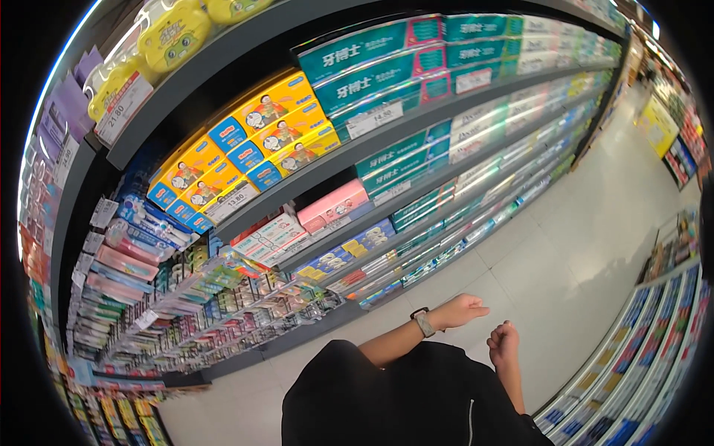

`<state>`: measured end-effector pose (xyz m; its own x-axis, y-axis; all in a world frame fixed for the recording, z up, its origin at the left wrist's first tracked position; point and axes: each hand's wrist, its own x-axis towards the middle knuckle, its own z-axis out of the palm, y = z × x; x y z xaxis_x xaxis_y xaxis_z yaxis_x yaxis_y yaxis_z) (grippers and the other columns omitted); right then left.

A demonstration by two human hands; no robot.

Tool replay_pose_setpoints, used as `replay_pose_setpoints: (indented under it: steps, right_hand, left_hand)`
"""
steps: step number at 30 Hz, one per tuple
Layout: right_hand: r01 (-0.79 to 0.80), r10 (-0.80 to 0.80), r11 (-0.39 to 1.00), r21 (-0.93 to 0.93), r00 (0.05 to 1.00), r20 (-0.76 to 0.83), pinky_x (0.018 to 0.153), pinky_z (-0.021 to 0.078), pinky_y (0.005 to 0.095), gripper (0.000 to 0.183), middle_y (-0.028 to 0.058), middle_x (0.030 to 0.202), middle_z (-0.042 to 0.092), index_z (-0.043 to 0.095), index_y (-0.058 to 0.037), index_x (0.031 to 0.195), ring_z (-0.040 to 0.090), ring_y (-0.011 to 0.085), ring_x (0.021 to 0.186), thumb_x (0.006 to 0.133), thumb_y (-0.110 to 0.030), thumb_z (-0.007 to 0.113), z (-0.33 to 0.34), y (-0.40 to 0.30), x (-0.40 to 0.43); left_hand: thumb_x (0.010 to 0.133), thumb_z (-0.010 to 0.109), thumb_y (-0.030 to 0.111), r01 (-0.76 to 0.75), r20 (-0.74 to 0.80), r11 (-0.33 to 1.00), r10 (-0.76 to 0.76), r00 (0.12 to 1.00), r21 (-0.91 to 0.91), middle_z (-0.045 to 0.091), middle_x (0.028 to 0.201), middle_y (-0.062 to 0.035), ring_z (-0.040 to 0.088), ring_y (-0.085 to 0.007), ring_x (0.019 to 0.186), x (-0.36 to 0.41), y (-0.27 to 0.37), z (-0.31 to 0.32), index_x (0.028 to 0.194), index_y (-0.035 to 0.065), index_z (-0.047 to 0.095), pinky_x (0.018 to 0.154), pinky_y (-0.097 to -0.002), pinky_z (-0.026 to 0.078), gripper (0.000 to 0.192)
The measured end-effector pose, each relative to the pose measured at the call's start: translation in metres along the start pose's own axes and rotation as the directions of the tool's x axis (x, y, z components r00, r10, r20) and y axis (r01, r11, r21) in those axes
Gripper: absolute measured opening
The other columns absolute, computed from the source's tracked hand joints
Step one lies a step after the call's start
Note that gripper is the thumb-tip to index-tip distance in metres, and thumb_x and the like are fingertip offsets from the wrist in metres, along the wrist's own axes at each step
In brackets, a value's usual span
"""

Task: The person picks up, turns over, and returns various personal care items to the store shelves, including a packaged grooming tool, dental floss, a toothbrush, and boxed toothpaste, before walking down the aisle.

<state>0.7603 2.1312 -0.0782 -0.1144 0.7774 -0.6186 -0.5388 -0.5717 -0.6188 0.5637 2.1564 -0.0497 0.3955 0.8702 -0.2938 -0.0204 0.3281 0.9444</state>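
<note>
My left hand (pixel 460 312), with a watch (pixel 422 322) on its wrist, hangs over the aisle floor with fingers curled and nothing visible in it. Close by, my right hand (pixel 503 339) is closed in a loose fist, also with no object showing. Neither hand touches the shelves. Nearest to the left hand are the lower rows of toothpaste boxes (pixel 435 267). Higher up stand yellow toothpaste boxes with cartoon figures (pixel 268 125) and green toothpaste boxes (pixel 362 61). Pink boxes (pixel 334 206) sit one shelf below the yellow ones.
Packaged toothbrushes (pixel 120 267) hang on hooks at the left. Yellow frog-faced packs (pixel 173 36) are at the upper left. A second shelf unit (pixel 625 357) curves along the right. Pale floor tiles (pixel 535 251) run between the shelves, past a yellow display (pixel 658 125) further off.
</note>
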Motion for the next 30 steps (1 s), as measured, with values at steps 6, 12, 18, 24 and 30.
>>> replay_pose_setpoints:
  steps: [6, 12, 18, 24, 30]
  right_hand:
    - [0.024, -0.018, 0.997, -0.075, 0.997, 0.081, 0.038, 0.018, 0.022, 0.025, -0.0056, 0.055, 0.028, 0.029, -0.0174, 0.066, 0.023, 0.0071, 0.043, 0.067, 0.004, 0.043, 0.032, -0.051, 0.052]
    - [-0.057, 0.063, 0.996, -0.072, 0.994, 0.084, 0.038, 0.0172, 0.0226, 0.024, -0.005, 0.053, 0.029, 0.031, -0.0176, 0.066, 0.023, 0.0076, 0.043, 0.068, 0.004, 0.039, 0.038, -0.057, 0.07]
    - [-0.178, 0.214, 0.968, -0.177, 0.954, 0.212, 0.038, 0.0194, 0.0237, 0.026, -0.0047, 0.055, 0.03, 0.034, -0.0175, 0.068, 0.024, 0.0085, 0.042, 0.07, 0.008, 0.037, 0.05, -0.022, 0.08]
    - [-0.27, 0.433, 0.879, -0.394, 0.8, 0.417, 0.039, 0.0187, 0.0254, 0.03, -0.0036, 0.056, 0.029, 0.032, -0.017, 0.063, 0.025, 0.0097, 0.044, 0.06, 0.012, 0.038, 0.098, 0.026, 0.057]
    - [-0.386, 0.594, 0.801, -0.457, 0.604, 0.531, 0.04, 0.0188, 0.0258, 0.031, -0.0031, 0.058, 0.028, 0.031, -0.0165, 0.061, 0.026, 0.0108, 0.046, 0.056, 0.013, 0.039, 0.112, 0.076, 0.028]
  left_hand:
    - [0.09, 0.059, 0.027, -0.135, -0.087, 0.991, 0.135, 0.987, 0.005, 0.028, 0.058, 0.0072, 0.026, -0.0041, 0.054, 0.033, 0.03, -0.022, 0.059, 0.0104, 0.034, 0.046, -0.0258, 0.025, 0.043]
    - [0.093, 0.056, 0.027, -0.198, -0.216, 0.98, 0.187, 0.958, -0.032, 0.031, 0.059, 0.0084, 0.027, -0.0023, 0.055, 0.029, 0.022, -0.036, 0.064, 0.011, 0.038, 0.045, -0.0238, 0.025, 0.038]
    - [0.092, 0.057, 0.023, -0.23, -0.409, 0.973, 0.217, 0.886, 0.018, 0.035, 0.061, 0.0071, 0.03, -0.0029, 0.056, -0.023, 0.014, -0.036, 0.069, 0.0093, 0.042, 0.046, -0.0225, 0.028, 0.031]
    - [0.091, 0.058, 0.02, -0.223, -0.771, 0.973, 0.193, 0.607, 0.068, 0.039, 0.066, 0.0066, 0.034, -0.003, 0.06, -0.126, -0.033, -0.022, 0.074, 0.0087, 0.043, 0.05, -0.0219, 0.031, 0.026]
    - [0.091, 0.058, 0.019, -0.15, -0.926, 0.988, 0.022, 0.377, -0.038, 0.039, 0.066, 0.008, 0.035, -0.0016, 0.058, -0.211, -0.056, 0.007, 0.076, 0.0111, 0.044, 0.049, -0.0201, 0.03, 0.022]
